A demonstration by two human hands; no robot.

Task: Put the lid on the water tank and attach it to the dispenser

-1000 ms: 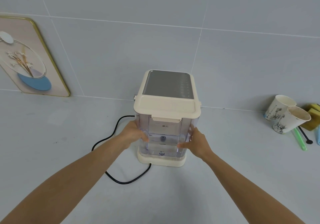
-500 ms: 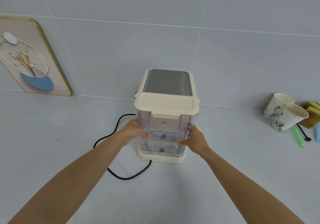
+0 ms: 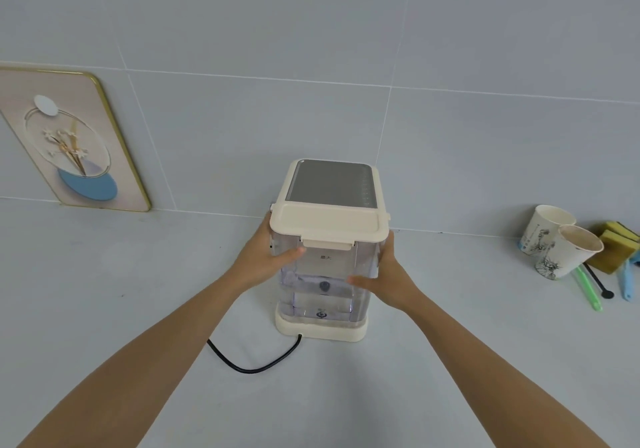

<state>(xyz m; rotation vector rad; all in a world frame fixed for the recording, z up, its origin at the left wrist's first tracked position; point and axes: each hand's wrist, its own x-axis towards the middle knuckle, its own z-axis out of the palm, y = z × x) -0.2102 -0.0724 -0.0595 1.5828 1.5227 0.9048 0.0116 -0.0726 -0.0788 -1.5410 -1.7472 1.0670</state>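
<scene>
The clear water tank (image 3: 325, 274) stands upright on the cream base of the dispenser (image 3: 332, 184), against its grey-topped body. A cream lid (image 3: 327, 224) with a front latch covers the tank. My left hand (image 3: 266, 257) grips the tank's left side just under the lid, thumb across the front. My right hand (image 3: 388, 274) presses the tank's right side, thumb on the front wall. Some water shows in the tank's lower half.
A black power cord (image 3: 249, 366) loops on the counter in front of the dispenser's base. Two paper cups (image 3: 561, 243), sponges (image 3: 616, 243) and plastic utensils (image 3: 588, 288) lie at the right. A framed picture (image 3: 72, 142) leans on the tiled wall at left.
Both hands have slid up the tank's sides, from near its lower part to just below the lid. The tank sits on the base as before.
</scene>
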